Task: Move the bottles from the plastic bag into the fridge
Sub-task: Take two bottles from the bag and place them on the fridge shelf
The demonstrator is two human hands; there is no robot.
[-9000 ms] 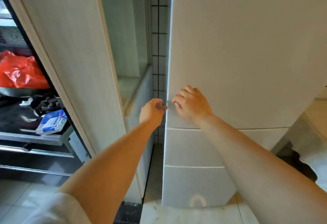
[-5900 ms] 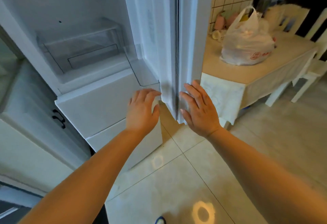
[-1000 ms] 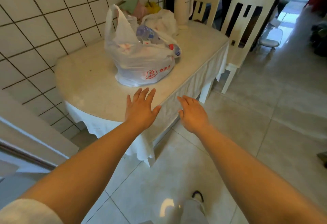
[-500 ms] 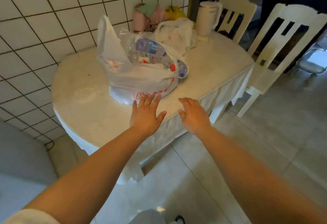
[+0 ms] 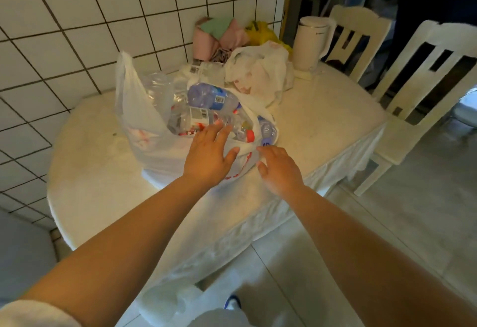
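A white plastic bag (image 5: 144,125) lies open on the round table (image 5: 90,171), holding several clear water bottles. One bottle with a blue label (image 5: 211,96) lies on top; another (image 5: 267,130) pokes out at the bag's right side. My left hand (image 5: 209,156) stretches over the bag's near rim, fingers straight, fingertips at the bottles. My right hand (image 5: 280,169) hovers just right of the bag, fingers relaxed, holding nothing. The fridge is out of view.
A second crumpled white bag (image 5: 260,71), pink and green items (image 5: 219,34) and a white kettle (image 5: 312,42) stand at the back of the table by the tiled wall. Two white chairs (image 5: 418,86) stand on the right. Tiled floor lies below.
I have walked from the fridge to the table. Over the last second both hands moved forward, and the left one now reaches over the bag's rim.
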